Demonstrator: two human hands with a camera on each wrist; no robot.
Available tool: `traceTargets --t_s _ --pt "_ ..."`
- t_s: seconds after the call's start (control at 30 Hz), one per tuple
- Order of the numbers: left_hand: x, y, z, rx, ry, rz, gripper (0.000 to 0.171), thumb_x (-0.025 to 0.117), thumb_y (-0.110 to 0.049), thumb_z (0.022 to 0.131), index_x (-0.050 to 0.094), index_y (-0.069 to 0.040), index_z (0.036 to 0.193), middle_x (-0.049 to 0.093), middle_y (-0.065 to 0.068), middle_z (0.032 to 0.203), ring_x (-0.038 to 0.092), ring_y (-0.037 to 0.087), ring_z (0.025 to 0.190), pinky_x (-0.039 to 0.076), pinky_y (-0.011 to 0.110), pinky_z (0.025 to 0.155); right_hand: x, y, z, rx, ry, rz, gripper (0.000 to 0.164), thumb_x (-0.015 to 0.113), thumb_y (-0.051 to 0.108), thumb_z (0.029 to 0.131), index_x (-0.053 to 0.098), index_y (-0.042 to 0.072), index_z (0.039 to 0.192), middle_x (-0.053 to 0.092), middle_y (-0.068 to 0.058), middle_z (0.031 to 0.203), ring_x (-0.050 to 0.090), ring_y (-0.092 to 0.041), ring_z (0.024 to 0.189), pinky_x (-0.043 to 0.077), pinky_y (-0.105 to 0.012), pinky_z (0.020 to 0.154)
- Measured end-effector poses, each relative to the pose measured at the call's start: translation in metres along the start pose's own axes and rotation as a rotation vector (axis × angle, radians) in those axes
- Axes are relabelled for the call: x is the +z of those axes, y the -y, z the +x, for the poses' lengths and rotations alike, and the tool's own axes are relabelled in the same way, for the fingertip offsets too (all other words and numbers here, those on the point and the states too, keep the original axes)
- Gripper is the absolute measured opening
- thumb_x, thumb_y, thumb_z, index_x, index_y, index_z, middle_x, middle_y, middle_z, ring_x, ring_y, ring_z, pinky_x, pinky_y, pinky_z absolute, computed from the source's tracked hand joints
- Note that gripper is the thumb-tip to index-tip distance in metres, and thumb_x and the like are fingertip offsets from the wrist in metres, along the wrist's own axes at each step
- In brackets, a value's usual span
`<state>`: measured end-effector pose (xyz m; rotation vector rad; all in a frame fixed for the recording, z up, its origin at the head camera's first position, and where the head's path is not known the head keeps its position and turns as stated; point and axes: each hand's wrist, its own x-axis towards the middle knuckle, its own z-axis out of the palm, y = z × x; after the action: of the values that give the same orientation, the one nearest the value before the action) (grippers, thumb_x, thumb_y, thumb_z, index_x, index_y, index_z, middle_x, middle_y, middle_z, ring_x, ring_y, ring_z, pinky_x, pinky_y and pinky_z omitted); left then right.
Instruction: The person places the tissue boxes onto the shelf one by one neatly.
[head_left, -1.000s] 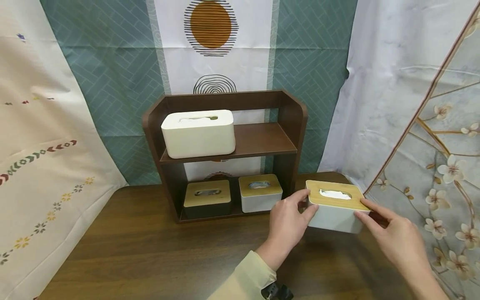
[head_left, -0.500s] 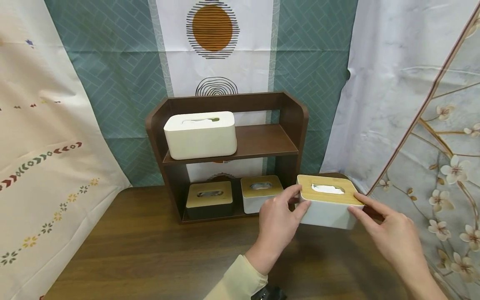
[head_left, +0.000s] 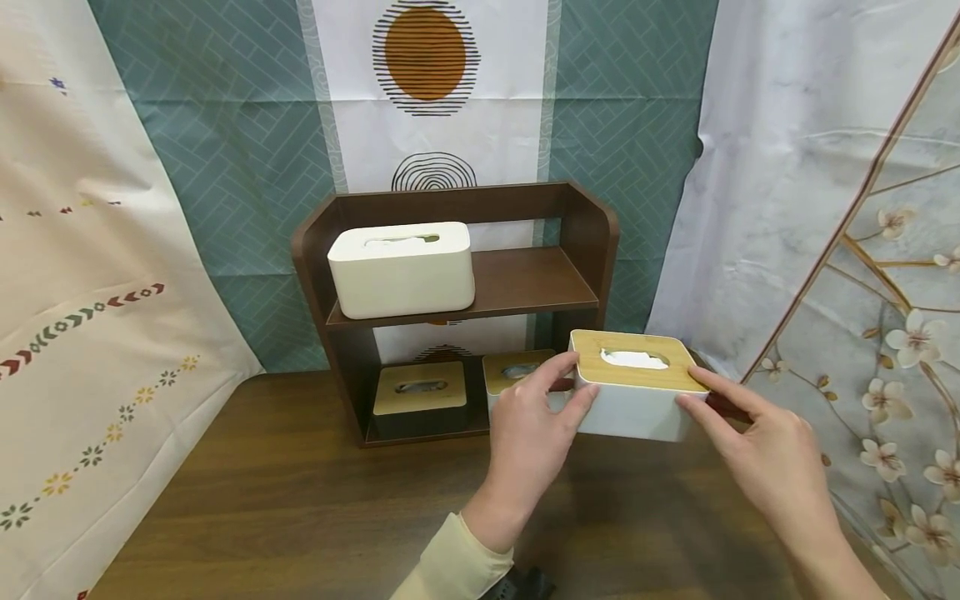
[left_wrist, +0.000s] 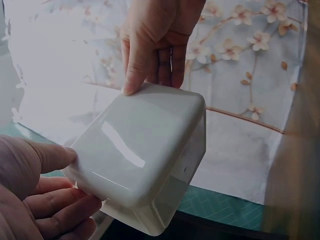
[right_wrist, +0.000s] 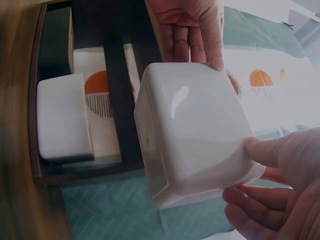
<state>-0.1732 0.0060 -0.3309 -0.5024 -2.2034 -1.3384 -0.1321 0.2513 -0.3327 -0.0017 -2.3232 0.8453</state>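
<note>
Your fingers (head_left: pixel 581 406) of the left hand (head_left: pixel 528 437) curl round the left end of the white tissue box with the wooden lid (head_left: pixel 633 397), thumb up at the lid's edge, while the fingers (head_left: pixel 705 410) of your right hand (head_left: pixel 772 454) press against its right end, thumb on the lid's rim; both hands have hold of it and nothing else. The box hangs between your two sets of fingers, raised off the bench (head_left: pixel 300 500); both wrist views show its bare underside, clear of any surface. A white tissue shows in the slot of the lid, just beyond your thumbs.

Past your left fingers stands the dark brown shelf (head_left: pixel 592 225). On its lower level, just behind your left fingertips, sits a small white box with a wooden lid (head_left: pixel 510 373), partly hidden by your hand, and further left a dark box with a wooden lid (head_left: pixel 418 400). On the upper level, up and left of your fingers, rests an all-white tissue box (head_left: pixel 401 268). Patterned cloths (head_left: pixel 225 167) hang behind and to both sides
</note>
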Motion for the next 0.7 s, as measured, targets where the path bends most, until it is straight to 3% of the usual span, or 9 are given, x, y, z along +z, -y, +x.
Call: traceTargets --t_s 0.47,0.7 --pt "-0.025 -0.011 0.005 0.073 -0.101 0.029 0.043 0.09 -0.023 0.096 0.079 -0.015 0.137 0.083 -0.001 0.115 0.079 0.015 0.102 0.054 0.027 0.065 -0.001 0.026 0.012 -0.078 -0.057 0.058 0.047 0.092 0.033 0.094 0.08 0.032 0.139 0.084 -0.003 0.105 0.06 0.019 0.083 0.043 -0.018 0.062" --pt "-0.04 -0.014 0.012 0.119 -0.149 0.055 0.043 0.091 -0.021 0.096 0.078 -0.012 0.136 0.083 0.002 0.117 0.08 0.015 0.102 0.058 0.034 0.07 0.005 0.039 0.023 -0.148 -0.078 0.109 0.046 0.094 0.026 0.093 0.082 0.027 0.136 0.084 -0.004 0.104 0.059 0.023 0.088 0.042 -0.015 0.063"
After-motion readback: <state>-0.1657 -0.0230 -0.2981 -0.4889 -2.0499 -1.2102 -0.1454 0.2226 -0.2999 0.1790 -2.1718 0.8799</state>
